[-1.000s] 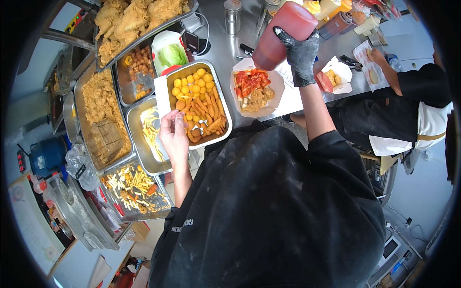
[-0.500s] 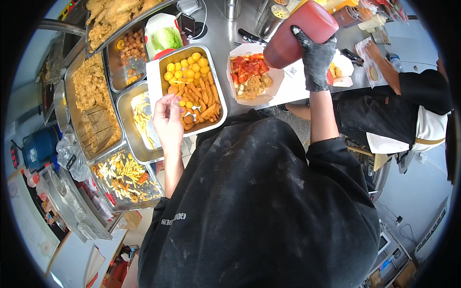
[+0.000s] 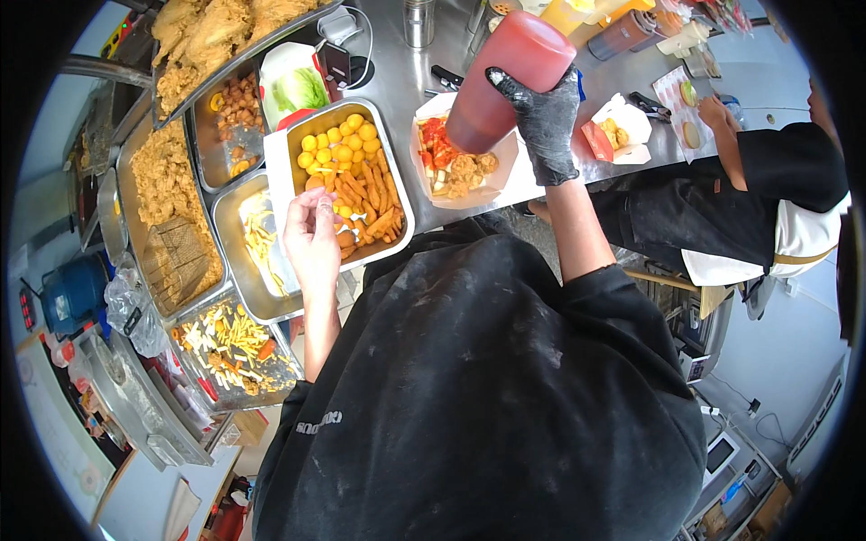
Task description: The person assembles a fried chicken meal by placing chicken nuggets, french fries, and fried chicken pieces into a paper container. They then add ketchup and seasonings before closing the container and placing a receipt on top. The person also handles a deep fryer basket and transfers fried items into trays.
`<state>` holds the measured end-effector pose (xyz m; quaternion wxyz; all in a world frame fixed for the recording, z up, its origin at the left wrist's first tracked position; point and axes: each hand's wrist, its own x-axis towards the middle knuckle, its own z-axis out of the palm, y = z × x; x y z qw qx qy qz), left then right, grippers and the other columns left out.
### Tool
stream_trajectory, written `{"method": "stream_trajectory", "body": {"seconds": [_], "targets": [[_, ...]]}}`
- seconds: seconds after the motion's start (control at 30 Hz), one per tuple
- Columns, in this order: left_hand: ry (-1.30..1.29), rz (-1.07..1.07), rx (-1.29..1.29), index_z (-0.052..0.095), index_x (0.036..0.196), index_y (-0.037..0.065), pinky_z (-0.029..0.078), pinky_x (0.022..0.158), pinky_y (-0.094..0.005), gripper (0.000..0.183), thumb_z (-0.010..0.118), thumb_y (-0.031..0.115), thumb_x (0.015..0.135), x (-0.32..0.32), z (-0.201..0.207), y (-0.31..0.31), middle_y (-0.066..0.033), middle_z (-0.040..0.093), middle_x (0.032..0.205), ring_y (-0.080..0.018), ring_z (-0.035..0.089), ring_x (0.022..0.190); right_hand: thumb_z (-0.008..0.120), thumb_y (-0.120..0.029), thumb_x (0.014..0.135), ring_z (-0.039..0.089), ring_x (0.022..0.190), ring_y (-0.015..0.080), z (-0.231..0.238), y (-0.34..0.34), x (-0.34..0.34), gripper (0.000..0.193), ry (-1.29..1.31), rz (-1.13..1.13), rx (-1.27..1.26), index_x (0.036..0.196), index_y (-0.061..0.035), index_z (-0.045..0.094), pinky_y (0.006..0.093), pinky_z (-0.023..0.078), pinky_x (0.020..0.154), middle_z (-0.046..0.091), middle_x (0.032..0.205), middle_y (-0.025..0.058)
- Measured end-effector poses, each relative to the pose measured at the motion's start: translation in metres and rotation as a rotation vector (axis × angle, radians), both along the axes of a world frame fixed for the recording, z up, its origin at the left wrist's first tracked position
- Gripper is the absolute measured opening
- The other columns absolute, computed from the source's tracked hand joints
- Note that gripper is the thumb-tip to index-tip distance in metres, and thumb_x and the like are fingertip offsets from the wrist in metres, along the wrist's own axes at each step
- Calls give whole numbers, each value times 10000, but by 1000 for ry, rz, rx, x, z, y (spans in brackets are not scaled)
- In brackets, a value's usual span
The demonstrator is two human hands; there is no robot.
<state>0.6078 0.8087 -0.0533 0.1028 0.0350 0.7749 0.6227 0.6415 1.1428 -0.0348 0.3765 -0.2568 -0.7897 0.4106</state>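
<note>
A steel bench (image 3: 388, 86) runs across the far side of a kitchen, with shakers and sauce bottles at its far edge and a co-worker (image 3: 767, 162) on the right. The red bottle (image 3: 514, 81) slants over the open box (image 3: 502, 177), its lower end toward the food; the nozzle is hidden, so whether sauce is flowing cannot be told. Red sauce (image 3: 437, 144) covers the far left of the food, while the chicken (image 3: 473, 169) on the near right looks mostly bare. To dress it well, the lower end should probably stay low and inside the flaps, with light, even squeezes swept toward the bare pieces. The gloved right hand (image 3: 547, 126) is wrapped around the bottle from the right, thumb across its upper face, forearm reaching far from the near side. The bare left hand (image 3: 309, 230) hovers at the tray's (image 3: 408, 216) left edge, fingers bunched; whether they pinch anything is unclear.
</note>
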Motion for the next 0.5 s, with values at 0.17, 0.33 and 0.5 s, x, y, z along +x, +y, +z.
{"method": "stream_trajectory", "body": {"seconds": [0.17,0.33,0.5], "targets": [[-8,12,13,604,1165,19,454,668,-215,194,574,82,983,2,-2,-4,-75,688,1013,-84,592,740,914,-261,663,666,937,205,7,14,7,720,35,0,-39,1222,1,543,344,562,806,680,1075,120],[-24,-2,-34,604,1170,21,460,670,-217,198,573,78,982,4,-3,-2,-74,687,1014,-87,594,743,903,-217,677,658,941,202,-6,16,4,680,92,-57,-52,1214,-3,546,334,555,826,673,1078,108],[6,25,-15,602,1175,11,466,672,-217,205,573,79,984,0,-7,-2,-77,687,1019,-89,598,762,871,-109,699,632,950,188,-7,27,20,600,176,-108,-399,1198,-14,551,345,532,850,658,1062,89]]}}
